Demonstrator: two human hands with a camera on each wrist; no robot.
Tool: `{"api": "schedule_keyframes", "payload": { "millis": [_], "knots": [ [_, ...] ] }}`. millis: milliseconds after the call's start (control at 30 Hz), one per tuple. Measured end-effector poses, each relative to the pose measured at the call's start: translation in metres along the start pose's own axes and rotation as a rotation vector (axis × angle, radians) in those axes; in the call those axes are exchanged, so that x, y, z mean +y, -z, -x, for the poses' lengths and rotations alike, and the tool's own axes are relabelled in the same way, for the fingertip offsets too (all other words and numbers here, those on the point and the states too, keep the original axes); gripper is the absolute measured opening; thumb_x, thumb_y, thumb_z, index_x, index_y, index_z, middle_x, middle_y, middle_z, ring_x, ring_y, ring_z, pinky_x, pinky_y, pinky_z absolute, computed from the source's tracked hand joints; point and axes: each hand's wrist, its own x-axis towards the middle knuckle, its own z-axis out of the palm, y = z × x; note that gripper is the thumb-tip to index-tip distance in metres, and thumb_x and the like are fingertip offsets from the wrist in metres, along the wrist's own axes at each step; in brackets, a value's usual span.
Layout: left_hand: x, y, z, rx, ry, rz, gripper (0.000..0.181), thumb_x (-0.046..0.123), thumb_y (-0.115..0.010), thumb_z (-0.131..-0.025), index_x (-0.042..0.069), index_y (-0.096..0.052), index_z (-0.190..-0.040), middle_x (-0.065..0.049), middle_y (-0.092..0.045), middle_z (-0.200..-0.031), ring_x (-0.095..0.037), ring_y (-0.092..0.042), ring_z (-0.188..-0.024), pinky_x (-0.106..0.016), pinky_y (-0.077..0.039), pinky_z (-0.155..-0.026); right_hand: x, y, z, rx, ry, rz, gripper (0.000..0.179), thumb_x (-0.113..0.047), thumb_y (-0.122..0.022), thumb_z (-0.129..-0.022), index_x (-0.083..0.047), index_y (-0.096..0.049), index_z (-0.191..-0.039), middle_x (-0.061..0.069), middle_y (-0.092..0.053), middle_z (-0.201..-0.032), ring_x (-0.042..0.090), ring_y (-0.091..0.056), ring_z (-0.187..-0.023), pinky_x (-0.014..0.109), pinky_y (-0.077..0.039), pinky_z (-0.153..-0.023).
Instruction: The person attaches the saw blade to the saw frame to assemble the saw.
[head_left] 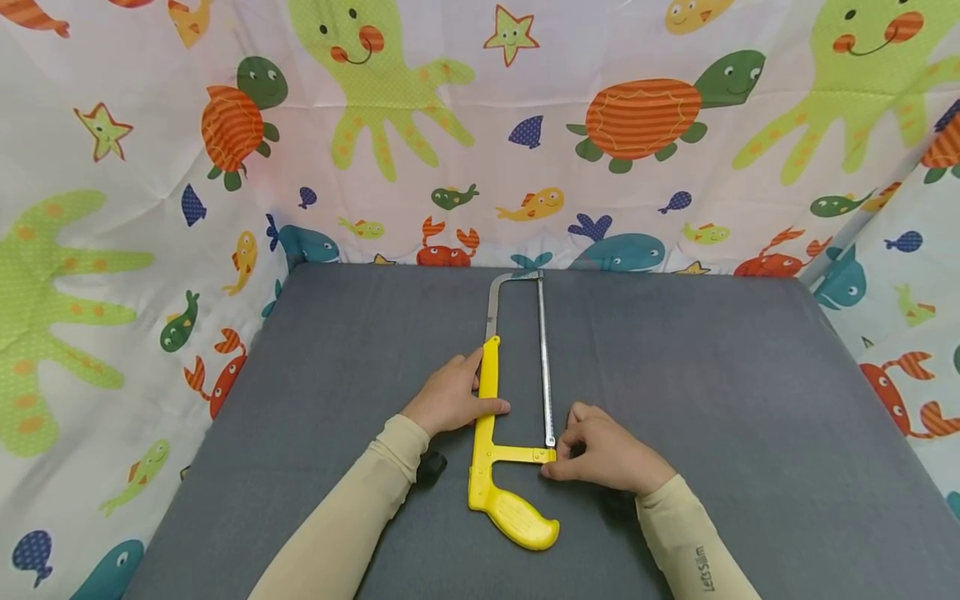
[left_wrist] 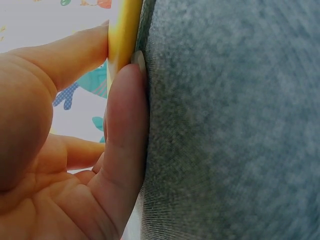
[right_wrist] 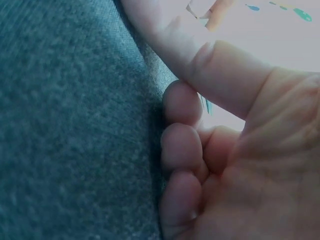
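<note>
A hacksaw [head_left: 487,433] with a yellow frame and grip lies flat on the grey tabletop, its handle toward me. The silver blade [head_left: 545,358] runs along its right side, from the bent metal front bar down to the yellow crosspiece. My left hand [head_left: 450,396] grips the long yellow part of the frame between thumb and fingers, close over the cloth. At the crosspiece's right end, by the blade's near end, my right hand [head_left: 611,450] pinches with thumb and forefinger. In the right wrist view its other fingers [right_wrist: 181,150] are curled against the cloth.
Grey cloth [head_left: 360,350] covers the table on all sides of the saw. A white curtain with sea animals [head_left: 480,125] hangs along the back and both sides. A small black object [head_left: 431,469] shows beneath the left wrist.
</note>
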Motion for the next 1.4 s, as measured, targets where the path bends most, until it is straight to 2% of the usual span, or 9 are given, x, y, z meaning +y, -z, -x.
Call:
{"api": "schedule_keyframes", "payload": {
  "millis": [700, 1400],
  "knots": [
    [-0.0003, 0.0013, 0.0003, 0.007, -0.019, -0.008, 0.106, 0.057, -0.085, -0.089, 0.009, -0.035, -0.169, -0.006, -0.056, -0.104, -0.020, -0.056, -0.085, -0.030, -0.044, -0.068, 0.0041, 0.0023, 0.0017, -0.011, 0.085, -0.011, 0.018, -0.035, -0.088, -0.087, -0.035, -0.075, -0.074, 0.001, -0.044, -0.087, 0.014, -0.040, -0.083, 0.028, -0.036, -0.070],
    [-0.0014, -0.0001, -0.0008, 0.000, -0.003, 0.010, 0.108, 0.057, -0.085, -0.090, 0.010, -0.031, -0.171, -0.006, -0.056, -0.106, -0.020, -0.056, -0.088, -0.030, -0.045, -0.070, 0.0067, 0.0046, 0.0025, -0.029, 0.095, -0.018, 0.016, -0.034, -0.089, -0.087, -0.033, -0.075, -0.078, 0.000, -0.047, -0.090, 0.016, -0.043, -0.085, 0.027, -0.036, -0.073]
  ]
}}
